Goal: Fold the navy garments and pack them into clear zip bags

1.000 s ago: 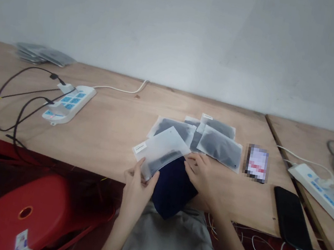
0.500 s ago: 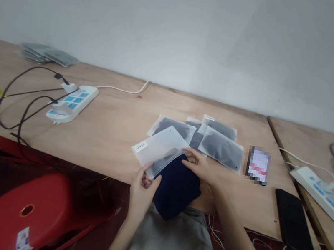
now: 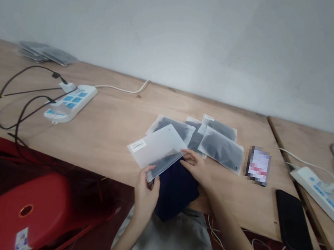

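Observation:
A frosted plastic zip bag with a white label lies tilted at the table's front edge. Navy folded cloth hangs from the bag's near, open side over my lap, and a dark part of it shows through the plastic. My left hand pinches the left end of the bag's mouth between thumb and fingers. At the right end, my right hand grips the mouth with bent fingers, its palm beside the cloth. Just beyond lie several filled frosted bags with dark contents.
Left on the wooden table is a power strip with black cables; behind it sits a stack of bags. To the right are a pixelated item, a black phone and another power strip. A red stool stands lower left.
More dark cloth shows inside the bag near its mouth. The bag has shifted slightly left, and my left hand has moved a little right along with its grip. My right hand stays nearly in place.

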Demonstrator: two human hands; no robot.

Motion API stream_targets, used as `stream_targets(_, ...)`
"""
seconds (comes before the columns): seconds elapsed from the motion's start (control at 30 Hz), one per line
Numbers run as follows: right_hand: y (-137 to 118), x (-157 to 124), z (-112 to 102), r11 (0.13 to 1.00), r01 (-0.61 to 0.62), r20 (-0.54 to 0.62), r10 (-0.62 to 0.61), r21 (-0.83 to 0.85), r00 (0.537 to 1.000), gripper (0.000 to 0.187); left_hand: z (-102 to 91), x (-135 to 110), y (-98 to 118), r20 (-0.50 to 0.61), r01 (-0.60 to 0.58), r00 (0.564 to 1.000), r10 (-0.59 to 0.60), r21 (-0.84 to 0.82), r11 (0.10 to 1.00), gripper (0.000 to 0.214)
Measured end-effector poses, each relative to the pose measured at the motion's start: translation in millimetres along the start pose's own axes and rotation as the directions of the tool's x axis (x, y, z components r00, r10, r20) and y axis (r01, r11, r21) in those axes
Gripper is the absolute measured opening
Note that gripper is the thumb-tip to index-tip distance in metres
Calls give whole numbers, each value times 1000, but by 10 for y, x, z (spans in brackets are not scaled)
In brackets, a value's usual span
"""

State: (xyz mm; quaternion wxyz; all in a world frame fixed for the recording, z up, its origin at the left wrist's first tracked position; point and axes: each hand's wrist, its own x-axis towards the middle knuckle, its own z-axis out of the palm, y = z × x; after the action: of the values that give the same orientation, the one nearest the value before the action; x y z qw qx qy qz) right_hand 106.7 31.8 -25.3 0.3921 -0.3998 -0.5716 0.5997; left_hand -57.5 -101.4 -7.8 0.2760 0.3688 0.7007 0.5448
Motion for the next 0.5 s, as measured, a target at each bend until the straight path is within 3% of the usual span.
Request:
stream_targets(0.23, -93, -41, 28, 987, -92, 13, 91, 131, 996, 55, -12, 30, 92, 1, 114, 993, -115, -187, 976, 29)
stream_targets(0.37, -221, -75, 59, 978, -114, 32, 110, 174, 993, 51, -60, 37, 150, 18, 218, 975, -220, -249, 944, 34)
stream_targets(0.5, -326, -166, 71, 986, -135, -29, 139, 102, 990, 42, -83, 29, 156, -17, 189, 980, -198, -235, 953, 37)
